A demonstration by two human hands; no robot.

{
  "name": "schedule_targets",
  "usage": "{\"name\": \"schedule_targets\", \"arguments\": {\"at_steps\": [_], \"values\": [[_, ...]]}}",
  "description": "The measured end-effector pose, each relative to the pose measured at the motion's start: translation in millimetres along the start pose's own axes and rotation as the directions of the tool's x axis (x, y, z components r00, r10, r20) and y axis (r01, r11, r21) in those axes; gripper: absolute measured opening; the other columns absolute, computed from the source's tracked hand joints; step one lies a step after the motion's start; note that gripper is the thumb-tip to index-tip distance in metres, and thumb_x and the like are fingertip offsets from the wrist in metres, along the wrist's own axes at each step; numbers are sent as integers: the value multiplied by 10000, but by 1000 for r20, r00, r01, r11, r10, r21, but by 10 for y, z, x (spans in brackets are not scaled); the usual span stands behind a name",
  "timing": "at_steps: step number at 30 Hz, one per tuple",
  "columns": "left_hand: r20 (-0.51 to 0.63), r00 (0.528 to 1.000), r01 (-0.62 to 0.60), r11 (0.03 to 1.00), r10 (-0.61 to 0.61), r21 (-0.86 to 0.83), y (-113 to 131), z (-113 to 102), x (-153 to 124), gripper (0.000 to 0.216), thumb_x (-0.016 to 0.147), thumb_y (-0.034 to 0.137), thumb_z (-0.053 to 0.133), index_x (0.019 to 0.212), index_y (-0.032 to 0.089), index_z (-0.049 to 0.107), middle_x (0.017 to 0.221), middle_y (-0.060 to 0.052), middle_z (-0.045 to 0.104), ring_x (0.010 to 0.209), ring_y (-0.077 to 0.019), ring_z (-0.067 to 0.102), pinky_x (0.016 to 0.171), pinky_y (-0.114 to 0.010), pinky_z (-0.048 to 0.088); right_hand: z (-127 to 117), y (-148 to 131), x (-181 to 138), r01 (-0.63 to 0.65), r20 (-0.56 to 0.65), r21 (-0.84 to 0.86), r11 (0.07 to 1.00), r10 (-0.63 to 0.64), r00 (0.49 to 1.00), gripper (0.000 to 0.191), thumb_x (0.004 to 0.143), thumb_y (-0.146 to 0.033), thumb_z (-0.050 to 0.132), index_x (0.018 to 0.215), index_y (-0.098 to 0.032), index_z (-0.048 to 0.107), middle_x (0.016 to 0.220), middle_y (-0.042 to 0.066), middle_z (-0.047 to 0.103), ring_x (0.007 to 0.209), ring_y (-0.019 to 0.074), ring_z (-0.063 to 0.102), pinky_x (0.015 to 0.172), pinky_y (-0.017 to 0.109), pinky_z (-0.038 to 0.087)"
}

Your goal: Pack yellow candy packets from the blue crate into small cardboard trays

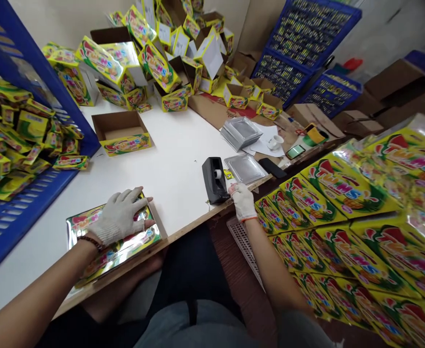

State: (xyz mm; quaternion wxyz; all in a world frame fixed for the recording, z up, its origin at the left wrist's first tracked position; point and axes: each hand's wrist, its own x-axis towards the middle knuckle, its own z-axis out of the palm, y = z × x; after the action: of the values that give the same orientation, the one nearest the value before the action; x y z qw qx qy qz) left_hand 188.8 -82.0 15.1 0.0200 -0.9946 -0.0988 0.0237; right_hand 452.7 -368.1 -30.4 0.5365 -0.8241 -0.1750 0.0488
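1. Nearest the camera, the person's grey shirt (194,326) fills the bottom edge, dark trousers just beyond it, right up against the white-topped table (178,193) with its bare wooden edge.
2. Over to the left hand (121,217), in a whitish knitted glove with bare fingertips: it lies flat, fingers spread, palm down, gripping nothing!
3. Beneath that palm is the flat, glossy yellow-and-green fruit-print box (125,251), lying at the table's near edge, its surface flashing back the light.
4. Across to the right hand (243,202), gloved too, with an orange-trimmed cuff: its fingers bend at the front end of the black desktop tape dispenser (210,176). Whether they pinch any tape, one cannot tell.
5. Just behind the dispenser sits a shallow clear plastic tray (246,168), a black flat rectangular object (273,167) right beside it.
6. On the far left, a blue slotted plastic crate (85,130) brims with small yellow packets (33,128); near it, a topless yellow carton (125,145) shows its brown inside.
7. And on the right, film-wrapped yellow fruit-print boxes (317,195) rise in stacked rows!
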Motion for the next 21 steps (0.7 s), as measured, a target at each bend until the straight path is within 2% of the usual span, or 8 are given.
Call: {"name": "schedule_targets", "arguments": {"at_steps": [2, 5, 9, 14, 18, 20, 21], "values": [[7, 1000, -2, 1000, 3, -7, -13, 3, 6, 723, 836, 710, 466, 1366, 233, 588, 1500, -177, 432, 1292, -382, 468, 1028, -503, 374, -12, 25, -153, -21, -26, 56, 998, 23, 999, 277, 710, -471, 595, 680, -195, 579, 723, 8, 568, 703, 154, 514, 686, 285, 429], [-11, 1000, -5, 1000, 5, -25, -7, 0, 17, 732, 829, 715, 465, 1355, 225, 601, 1492, -180, 441, 1294, -402, 462, 1022, -525, 377, -7, 135, -384, -131, -23, 181, 975, 138, 990, 326, 678, -519, 618, 693, -196, 576, 655, -10, 553, 644, 137, 479, 610, 265, 398], [-23, 1000, -9, 1000, 8, -26, 9, 5, 30, 724, 823, 717, 466, 1330, 223, 616, 1490, -177, 439, 1287, -406, 461, 1020, -535, 374, 61, 252, -535, -292, 82, 296, 909, 281, 956, 377, 643, -564, 626, 705, -200, 551, 635, -4, 550, 582, 118, 461, 521, 242, 341], [-36, 999, -16, 999, 14, -51, 4, 30, 37, 732, 813, 726, 479, 1328, 225, 617, 1482, -176, 445, 1296, -405, 451, 1026, -530, 362, 111, 338, -483, -317, 147, 207, 926, 291, 946, 326, 628, -536, 565, 661, -220, 489, 603, -19, 520, 558, 116, 473, 526, 244, 367], [-41, 999, -5, 996, 1, -93, 21, 29, 26, 720, 804, 727, 506, 1322, 239, 616, 1490, -159, 442, 1291, -397, 457, 1029, -522, 353, -93, 380, -477, -317, 194, 66, 946, 300, 934, 245, 591, -438, 600, 564, -216, 500, 525, -41, 488, 558, 115, 424, 555, 249, 352], [-29, 1000, -4, 996, 1, -91, 45, 14, 6, 727, 815, 735, 489, 1337, 241, 599, 1496, -161, 433, 1294, -384, 456, 1031, -511, 348, -210, 287, -487, -278, 302, -46, 960, 278, 912, 229, 594, -410, 624, 549, -211, 522, 504, -48, 478, 560, 117, 405, 557, 252, 328], [-22, 1000, -7, 996, 5, -88, 58, 6, -7, 732, 820, 741, 478, 1348, 244, 588, 1497, -161, 429, 1299, -377, 451, 1035, -503, 343, -238, 194, -481, -226, 396, -95, 969, 245, 885, 234, 621, -418, 625, 567, -208, 538, 518, -47, 487, 568, 119, 409, 565, 254, 326]]}}
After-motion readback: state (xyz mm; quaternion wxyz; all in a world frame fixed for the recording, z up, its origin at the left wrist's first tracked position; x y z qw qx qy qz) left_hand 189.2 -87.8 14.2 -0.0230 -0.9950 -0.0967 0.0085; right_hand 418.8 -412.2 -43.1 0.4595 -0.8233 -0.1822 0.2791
